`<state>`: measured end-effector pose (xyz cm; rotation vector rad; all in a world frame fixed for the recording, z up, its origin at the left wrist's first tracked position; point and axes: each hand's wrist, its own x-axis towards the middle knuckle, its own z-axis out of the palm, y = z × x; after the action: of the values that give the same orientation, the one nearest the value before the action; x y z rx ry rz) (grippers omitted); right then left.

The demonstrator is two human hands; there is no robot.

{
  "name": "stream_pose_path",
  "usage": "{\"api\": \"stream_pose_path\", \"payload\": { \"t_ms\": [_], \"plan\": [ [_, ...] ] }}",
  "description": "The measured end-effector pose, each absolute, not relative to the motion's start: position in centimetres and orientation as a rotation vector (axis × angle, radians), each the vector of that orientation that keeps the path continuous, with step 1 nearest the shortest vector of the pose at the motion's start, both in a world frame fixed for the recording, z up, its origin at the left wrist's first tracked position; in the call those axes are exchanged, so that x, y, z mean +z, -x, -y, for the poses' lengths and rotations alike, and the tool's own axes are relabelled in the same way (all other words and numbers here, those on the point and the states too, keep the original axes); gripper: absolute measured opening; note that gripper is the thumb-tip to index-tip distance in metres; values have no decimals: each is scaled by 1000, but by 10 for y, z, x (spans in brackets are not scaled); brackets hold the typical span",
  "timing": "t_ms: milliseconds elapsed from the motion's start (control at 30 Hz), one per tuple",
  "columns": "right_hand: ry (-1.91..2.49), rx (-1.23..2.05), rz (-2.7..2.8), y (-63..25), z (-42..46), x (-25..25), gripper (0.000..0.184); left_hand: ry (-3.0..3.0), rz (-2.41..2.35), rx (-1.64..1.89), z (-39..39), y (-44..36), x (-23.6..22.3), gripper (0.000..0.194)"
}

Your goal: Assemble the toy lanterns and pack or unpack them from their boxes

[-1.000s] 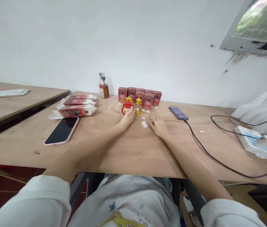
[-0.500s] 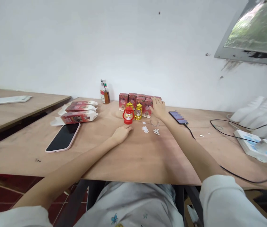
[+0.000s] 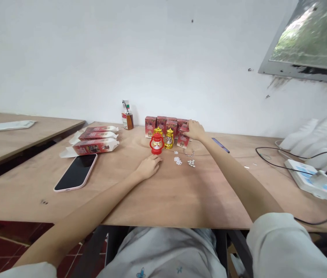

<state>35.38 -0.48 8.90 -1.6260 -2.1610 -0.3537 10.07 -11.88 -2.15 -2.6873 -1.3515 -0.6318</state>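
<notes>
My right hand (image 3: 196, 130) reaches to the back of the table, its fingers closed on a small red printed box (image 3: 182, 140) that tilts at the front of the group. More red boxes (image 3: 150, 125) stand upright beside it along the wall. My left hand (image 3: 149, 167) rests on the tabletop with its fingers loosely extended, holding nothing. Just beyond its fingertips stands a red toy lantern (image 3: 157, 144), with a gold lantern (image 3: 169, 139) to its right and another gold one partly hidden behind. White paper pieces (image 3: 177, 160), button cells (image 3: 191, 163) and a thin chain (image 3: 190, 154) lie nearby.
Opened red cartons (image 3: 95, 146) lie at the left, behind a pink-edged phone (image 3: 76, 172). A bottle of amber liquid (image 3: 128, 121) stands by the wall. To the right are a second phone (image 3: 220, 145), a power strip (image 3: 310, 179) with black cables, and white wrapped stacks (image 3: 316, 139).
My right hand has pulled the front red box into a tilt, away from the others. My left hand stays in front of the red lantern. The view has shifted slightly.
</notes>
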Motion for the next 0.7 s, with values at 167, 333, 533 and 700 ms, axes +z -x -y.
{"api": "stream_pose_path", "payload": {
  "t_ms": [167,333,533,700],
  "plan": [
    [1742,-264,2078,-379,12,93,57,2694,1322,-649,119,-100,-22,32],
    [1488,-327,1740,-398,48,108,51,2808,1408,-792,122,-99,-17,27],
    [1161,229,1487,-370,108,98,49,3076,1744,-1990,126,-101,-9,50],
    [1077,487,1684,-308,146,33,39,3057,1767,-2728,129,-93,-4,58]
  ]
}}
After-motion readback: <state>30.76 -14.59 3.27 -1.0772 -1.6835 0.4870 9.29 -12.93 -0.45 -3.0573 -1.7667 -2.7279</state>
